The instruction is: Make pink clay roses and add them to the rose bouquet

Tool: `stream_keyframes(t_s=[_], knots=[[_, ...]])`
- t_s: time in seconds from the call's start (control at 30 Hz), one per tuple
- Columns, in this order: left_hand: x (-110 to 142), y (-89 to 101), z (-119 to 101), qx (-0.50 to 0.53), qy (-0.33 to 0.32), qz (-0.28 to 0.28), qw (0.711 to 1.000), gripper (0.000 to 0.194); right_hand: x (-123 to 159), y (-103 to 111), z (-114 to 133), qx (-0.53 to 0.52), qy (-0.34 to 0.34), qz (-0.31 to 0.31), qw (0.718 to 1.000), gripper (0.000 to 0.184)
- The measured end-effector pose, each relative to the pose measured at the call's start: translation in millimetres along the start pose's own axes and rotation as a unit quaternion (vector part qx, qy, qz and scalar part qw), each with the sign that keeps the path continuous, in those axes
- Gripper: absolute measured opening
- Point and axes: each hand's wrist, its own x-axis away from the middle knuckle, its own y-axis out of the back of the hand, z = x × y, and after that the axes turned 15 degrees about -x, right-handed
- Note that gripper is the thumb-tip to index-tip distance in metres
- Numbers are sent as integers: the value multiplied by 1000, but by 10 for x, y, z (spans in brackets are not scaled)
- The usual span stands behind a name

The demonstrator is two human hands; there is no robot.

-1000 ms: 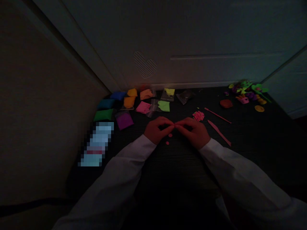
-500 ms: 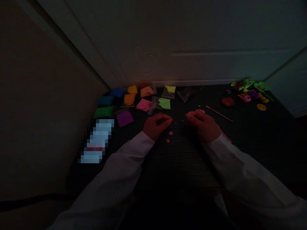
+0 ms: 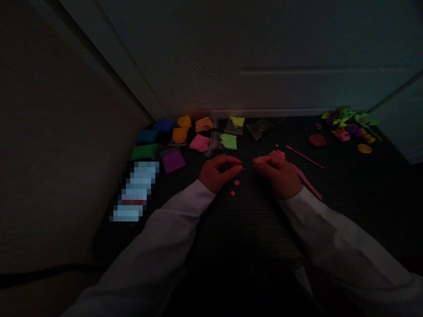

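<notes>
Above the middle of the dark table, my left hand is curled, its thumb and forefinger brought together at the tips. Facing it across a narrow gap, my right hand also pinches. Anything held between the fingertips is too small and dark to make out. Tiny pink specks show by the fingertips. A pink clay disc and a second pink clay piece lie just below my left hand. Behind my right hand is a heap of small pink bits. A flat pink tool lies beside that hand.
A thin pink stick lies right of the heap. Bags of coloured clay, including a purple one and a green one, line the back left. A lit phone is at left. Clay figures and a reddish lump stand back right.
My hands have come slightly closer together, the left shifting a little right. More of the pink heap and the flat tool shows. The whole view has shifted slightly.
</notes>
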Motion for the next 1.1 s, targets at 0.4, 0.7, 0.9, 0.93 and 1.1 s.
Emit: stream_keyframes(t_s=[0.4, 0.7, 0.9, 0.93, 1.1], knots=[[26, -55, -60, 16, 1, 24, 1000, 25, 46, -92, -10, -13, -44, 83, 995, 18], [34, -25, -91, 35, 26, 12, 999, 22, 53, -57, -61, -51, -66, 102, 991, 23], [28, -27, -56, 29, 11, 10, 999, 21, 81, -41, -59, -52, -66, 114, 990, 26], [29, -26, -54, 26, 10, 10, 1000, 21, 84, -46, -56, -54, -66, 117, 989, 25], [32, -21, -69, 30, 28, 27, 999, 21, 83, -77, -55, -47, -57, 117, 990, 26]])
